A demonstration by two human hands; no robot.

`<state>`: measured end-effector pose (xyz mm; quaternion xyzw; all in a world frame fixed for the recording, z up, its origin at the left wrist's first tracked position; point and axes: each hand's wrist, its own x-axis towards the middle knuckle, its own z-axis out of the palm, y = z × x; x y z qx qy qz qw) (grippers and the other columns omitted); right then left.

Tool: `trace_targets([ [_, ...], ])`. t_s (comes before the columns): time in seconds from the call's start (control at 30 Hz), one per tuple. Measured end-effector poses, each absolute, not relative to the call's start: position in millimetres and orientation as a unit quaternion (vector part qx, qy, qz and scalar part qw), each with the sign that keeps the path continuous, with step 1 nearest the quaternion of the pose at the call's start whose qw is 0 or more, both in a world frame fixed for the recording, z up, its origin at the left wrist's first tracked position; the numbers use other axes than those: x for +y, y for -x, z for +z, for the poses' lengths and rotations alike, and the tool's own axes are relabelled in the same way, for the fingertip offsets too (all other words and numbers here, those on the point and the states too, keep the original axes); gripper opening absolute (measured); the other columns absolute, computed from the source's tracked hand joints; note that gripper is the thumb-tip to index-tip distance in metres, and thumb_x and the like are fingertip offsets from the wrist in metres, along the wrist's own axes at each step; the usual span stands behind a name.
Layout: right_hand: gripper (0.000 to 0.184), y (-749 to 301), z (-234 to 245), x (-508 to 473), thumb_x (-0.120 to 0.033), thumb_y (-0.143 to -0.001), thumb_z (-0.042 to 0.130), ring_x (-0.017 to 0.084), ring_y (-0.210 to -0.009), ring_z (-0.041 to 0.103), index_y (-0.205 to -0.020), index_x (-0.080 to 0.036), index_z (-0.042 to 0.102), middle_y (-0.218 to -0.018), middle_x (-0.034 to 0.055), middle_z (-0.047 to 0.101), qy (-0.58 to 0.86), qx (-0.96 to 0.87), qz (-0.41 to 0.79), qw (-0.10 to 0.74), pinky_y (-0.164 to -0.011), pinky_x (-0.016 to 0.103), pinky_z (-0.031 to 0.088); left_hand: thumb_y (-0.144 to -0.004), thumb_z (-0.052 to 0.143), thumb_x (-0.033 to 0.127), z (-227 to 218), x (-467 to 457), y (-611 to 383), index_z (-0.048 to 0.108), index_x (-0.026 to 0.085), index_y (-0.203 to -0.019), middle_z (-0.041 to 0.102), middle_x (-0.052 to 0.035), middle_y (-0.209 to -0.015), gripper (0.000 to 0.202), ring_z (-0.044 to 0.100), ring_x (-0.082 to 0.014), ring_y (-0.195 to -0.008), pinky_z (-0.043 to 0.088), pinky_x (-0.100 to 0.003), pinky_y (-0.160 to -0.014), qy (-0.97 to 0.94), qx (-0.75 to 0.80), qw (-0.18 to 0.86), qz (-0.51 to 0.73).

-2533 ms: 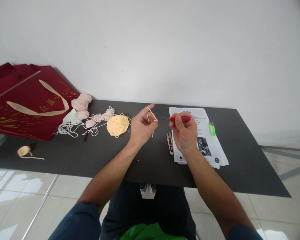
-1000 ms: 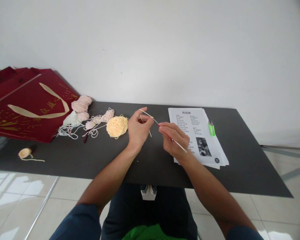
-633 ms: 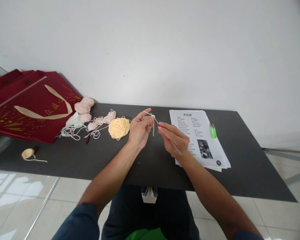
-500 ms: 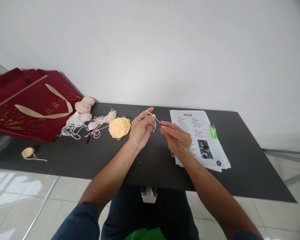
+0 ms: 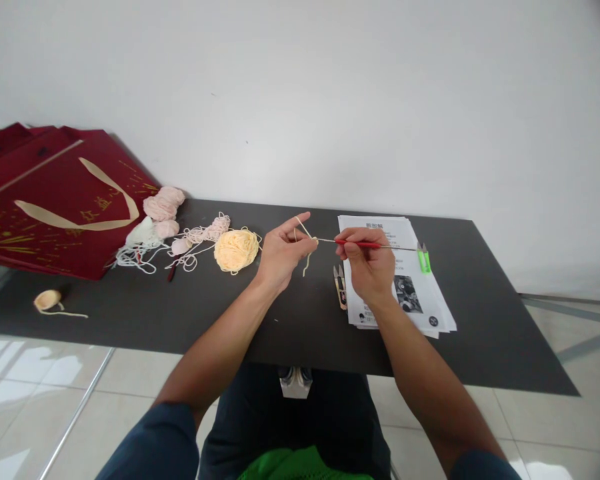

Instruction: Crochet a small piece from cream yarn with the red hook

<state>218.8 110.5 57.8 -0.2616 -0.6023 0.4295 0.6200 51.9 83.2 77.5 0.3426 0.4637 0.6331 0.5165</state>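
Note:
My left hand (image 5: pixel 281 259) pinches a small bit of pale yellow yarn (image 5: pixel 306 265) between thumb and fingers. The strand runs up over its raised index finger, and a short tail dangles below. In my right hand (image 5: pixel 373 270) is a crochet hook (image 5: pixel 364 244) with a red grip, lying nearly level and pointing left. Its thin tip reaches the yarn by my left thumb; the exact stitch is too small to make out. Left of my left hand sits a yellow yarn ball (image 5: pixel 236 251). Under my right hand lie printed sheets (image 5: pixel 423 303).
Thread snips (image 5: pixel 339 287) lie beside the sheets, and green-handled snips (image 5: pixel 423 259) rest on their right edge. Pink yarn (image 5: pixel 164 203) and white yarn (image 5: pixel 141 250) lie by a red gift bag (image 5: pixel 70 200). A small cream crocheted piece (image 5: pixel 47 300) is at the table's left.
My right hand has turned and shifted right, bringing the hook from a slant to nearly level. The left thumb now stretches further right along the yarn. The snips beside the sheets have come into sight.

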Motion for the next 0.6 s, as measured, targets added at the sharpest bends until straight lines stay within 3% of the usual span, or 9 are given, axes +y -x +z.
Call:
trace_targets([
  [0.17,0.010,-220.7,62.1,100.5,-0.019,-0.097,0.066,0.018,-0.091,0.070,-0.101,-0.027,0.064,-0.098,0.0035,0.074,0.260,-0.714,0.259,0.596,-0.079,0.036,0.057,-0.066,0.079,0.014,68.0,85.7,-54.8,0.071,0.013,-0.128,0.065,0.0066,-0.064,0.062,0.052,-0.0072,-0.055,0.042,-0.023,-0.058,-0.369,0.521,0.427,0.640],
  [0.27,0.011,-218.9,65.2,93.7,-0.018,-0.097,0.063,0.018,-0.088,0.071,-0.102,-0.027,0.064,-0.098,0.0039,0.073,0.274,-0.714,0.229,0.602,-0.075,0.035,0.057,-0.070,0.075,0.012,65.8,84.6,-56.1,0.072,0.016,-0.126,0.067,0.0059,-0.068,0.057,0.053,-0.0069,-0.057,0.042,-0.022,-0.058,-0.422,0.516,0.376,0.644],
  [0.43,0.004,-221.7,69.1,92.5,-0.024,-0.097,0.068,0.012,-0.068,0.066,-0.098,-0.025,0.064,-0.097,0.0013,0.073,0.353,-0.640,0.315,0.605,-0.063,0.031,0.051,-0.068,0.074,0.010,67.8,84.7,-53.5,0.074,0.017,-0.121,0.066,0.0055,-0.068,0.054,0.053,-0.0068,-0.057,0.041,-0.021,-0.056,-0.453,0.496,0.403,0.622],
  [0.6,0.009,-228.9,77.2,97.3,-0.026,-0.095,0.072,0.010,-0.063,0.063,-0.096,-0.024,0.063,-0.092,-0.0001,0.074,0.328,-0.601,0.415,0.600,-0.058,0.028,0.048,-0.062,0.076,0.009,67.7,89.2,-46.2,0.078,0.017,-0.113,0.067,0.0038,-0.069,0.051,0.054,-0.0072,-0.060,0.040,-0.021,-0.057,-0.450,0.437,0.494,0.602],
])
